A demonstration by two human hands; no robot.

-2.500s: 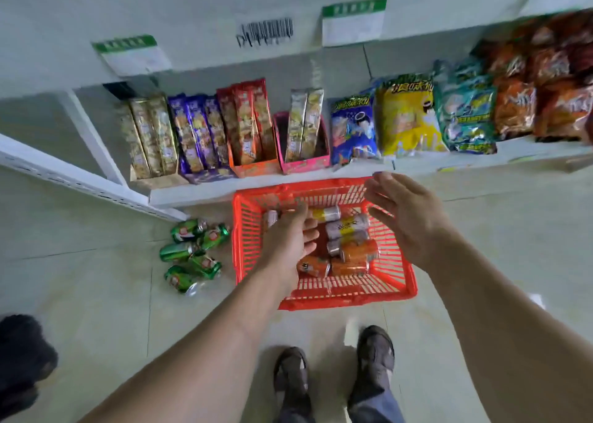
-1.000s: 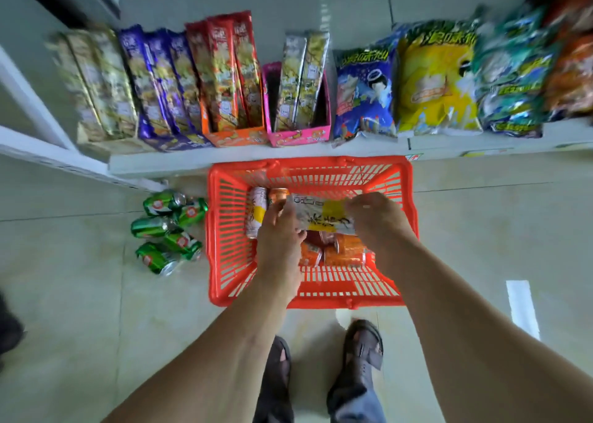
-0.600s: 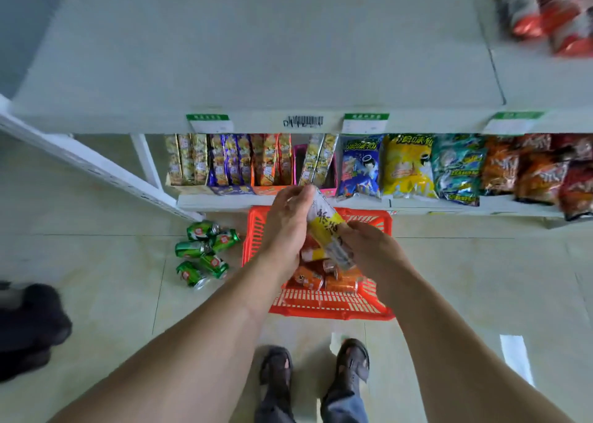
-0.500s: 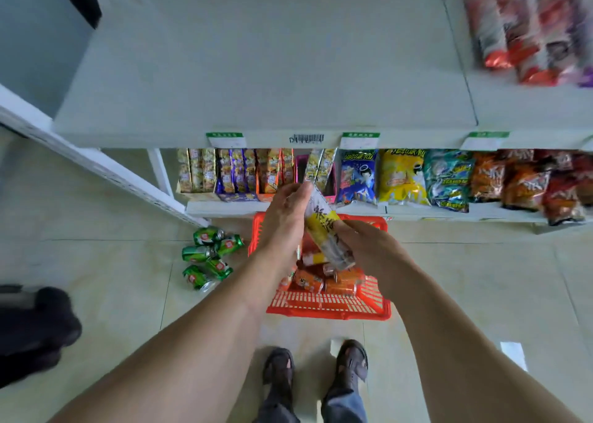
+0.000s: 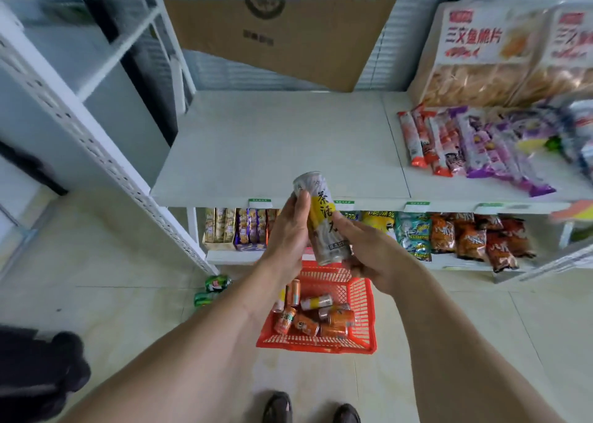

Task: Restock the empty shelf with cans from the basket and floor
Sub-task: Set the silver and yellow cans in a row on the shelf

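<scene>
A tall white and yellow can [image 5: 322, 217] is held upright in front of the bare grey shelf [image 5: 282, 146], just below its front edge. My left hand [image 5: 288, 230] grips the can's left side and my right hand [image 5: 369, 246] grips its lower right. Below on the floor stands the red basket [image 5: 362, 336] with several orange cans [image 5: 316, 316] lying in it. Green cans [image 5: 213, 289] lie on the floor left of the basket, partly hidden by my left forearm.
Snack packs [image 5: 462, 143] lie on the right part of the same shelf. A cardboard sheet [image 5: 276, 34] leans at the shelf's back. Chip bags [image 5: 462, 233] and boxed snacks [image 5: 234, 230] fill the bottom shelf. A white perforated upright [image 5: 96, 140] slants at left.
Both hands have lifted the white and yellow can from the basket up to the bare shelf's front edge. The view has tilted up to take in that shelf.
</scene>
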